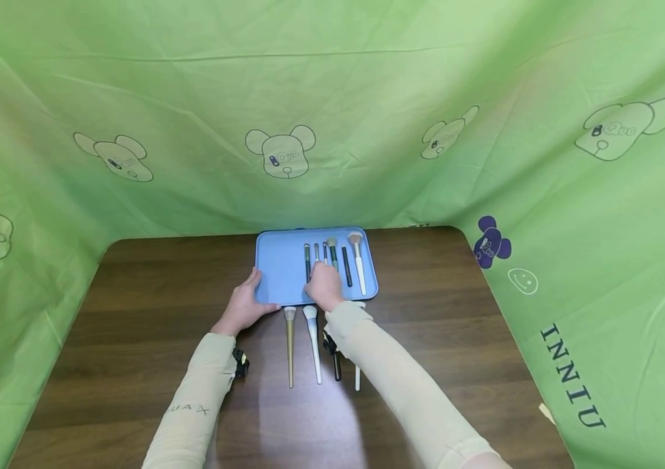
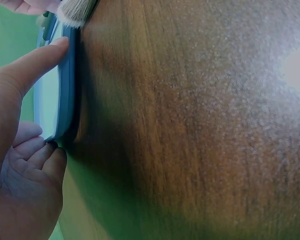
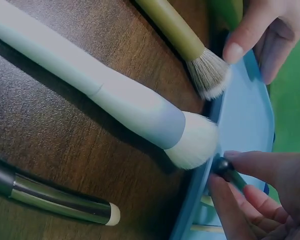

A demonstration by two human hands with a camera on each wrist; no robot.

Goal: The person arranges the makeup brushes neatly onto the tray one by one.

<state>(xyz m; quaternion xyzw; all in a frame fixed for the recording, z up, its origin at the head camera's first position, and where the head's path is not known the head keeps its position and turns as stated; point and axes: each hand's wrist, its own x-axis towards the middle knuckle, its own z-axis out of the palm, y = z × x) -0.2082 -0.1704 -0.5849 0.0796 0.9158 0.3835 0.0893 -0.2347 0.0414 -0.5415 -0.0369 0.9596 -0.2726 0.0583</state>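
A blue tray (image 1: pixel 279 260) lies at the far side of the table with several makeup brushes side by side on its right half. My left hand (image 1: pixel 244 305) holds the tray's near-left corner, thumb along the front rim and fingers at the left side. Over the tray's front part, my right hand (image 1: pixel 325 286) pinches the rounded dark handle end of a green makeup brush (image 1: pixel 307 255) between thumb and forefinger. To its right lie a thicker green brush (image 1: pixel 333 251), a short black brush (image 1: pixel 346 267) and a large white-handled brush (image 1: pixel 358 257).
In front of the tray, a gold-handled brush (image 1: pixel 290 352), a white brush with a blue band (image 1: pixel 313 342), a black brush (image 1: pixel 337 369) and a white handle (image 1: pixel 357 378) lie on the wooden table (image 1: pixel 150 339). Green cloth (image 1: pixel 355 189) hangs behind and at both sides.
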